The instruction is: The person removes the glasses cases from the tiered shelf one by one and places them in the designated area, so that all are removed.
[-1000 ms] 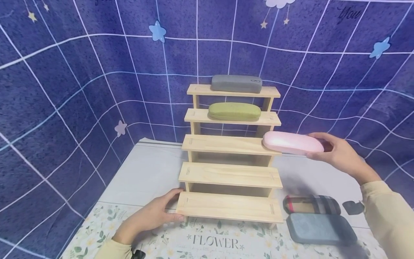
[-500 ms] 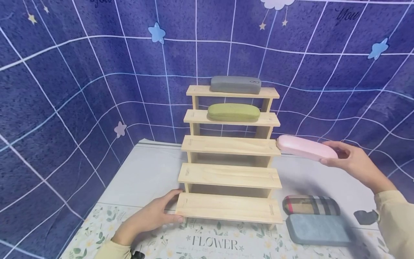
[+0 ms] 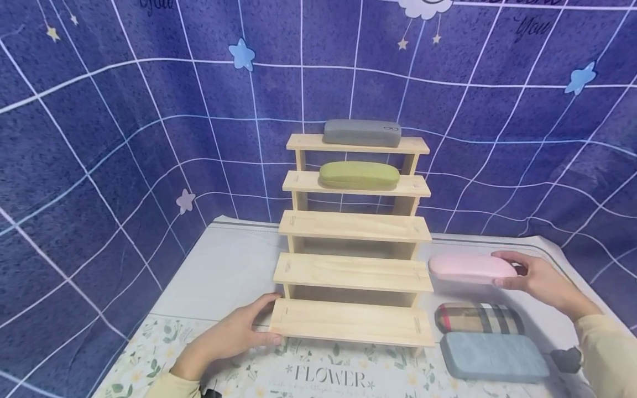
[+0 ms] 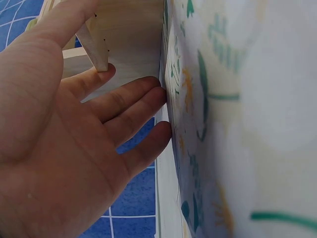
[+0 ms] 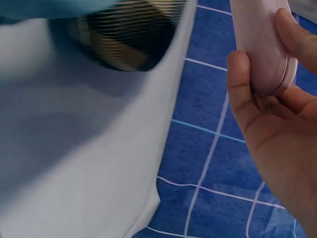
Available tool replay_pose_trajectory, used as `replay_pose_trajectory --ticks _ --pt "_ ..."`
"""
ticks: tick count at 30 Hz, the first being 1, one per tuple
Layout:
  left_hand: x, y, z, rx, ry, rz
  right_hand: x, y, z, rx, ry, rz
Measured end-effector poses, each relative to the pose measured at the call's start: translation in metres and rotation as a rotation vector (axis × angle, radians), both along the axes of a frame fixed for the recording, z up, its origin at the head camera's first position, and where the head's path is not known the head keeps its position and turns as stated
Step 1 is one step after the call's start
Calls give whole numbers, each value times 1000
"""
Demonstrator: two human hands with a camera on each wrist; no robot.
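Observation:
A pink glasses case (image 3: 471, 268) is in my right hand (image 3: 542, 281), pinched at its right end between thumb and fingers, right of the wooden stepped shelf (image 3: 353, 274). The right wrist view shows the thumb on one side of the pink case (image 5: 265, 47) and fingers on the other. My left hand (image 3: 241, 334) grips the left end of the shelf's lowest step, thumb in front and index finger behind; its other fingers extend loosely in the left wrist view. A grey glasses case (image 3: 362, 133) lies on the top step, a green one (image 3: 359, 175) on the step below.
On the table right of the shelf, a plaid glasses case (image 3: 479, 318) lies behind a blue-grey one (image 3: 494, 356). Floral cloth (image 3: 239, 381) covers the front of the white table (image 3: 224, 254). A blue gridded curtain (image 3: 149, 110) hangs behind and to the left.
My right hand has drawn the pink case away from the middle step, rightward and then down beside the shelf. My left hand stays at the lowest step.

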State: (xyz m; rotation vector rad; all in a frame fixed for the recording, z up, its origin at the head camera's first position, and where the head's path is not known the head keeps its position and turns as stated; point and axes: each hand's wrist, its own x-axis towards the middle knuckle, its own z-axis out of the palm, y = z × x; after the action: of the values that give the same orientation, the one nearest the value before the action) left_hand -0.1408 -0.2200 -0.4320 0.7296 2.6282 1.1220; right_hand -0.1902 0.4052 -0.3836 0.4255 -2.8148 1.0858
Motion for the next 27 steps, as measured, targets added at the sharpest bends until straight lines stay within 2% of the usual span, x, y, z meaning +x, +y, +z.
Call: replay_pose_trajectory --ticks 4,12,22,25,27 --pt "0 0 -1 -2 2 1 0 -4 -11 21 -52 49" --pt "-1 0 -1 -16 -1 3 -4 -3 -26 71 -120 88" --pt "-2 1 0 -31 -16 24 -11 15 -37 16 -74 247" --pt "-2 1 0 -26 -13 19 -12 15 -35 4 -143 238" --pt "-3 1 0 -25 -6 12 -11 12 -33 3 -201 204"
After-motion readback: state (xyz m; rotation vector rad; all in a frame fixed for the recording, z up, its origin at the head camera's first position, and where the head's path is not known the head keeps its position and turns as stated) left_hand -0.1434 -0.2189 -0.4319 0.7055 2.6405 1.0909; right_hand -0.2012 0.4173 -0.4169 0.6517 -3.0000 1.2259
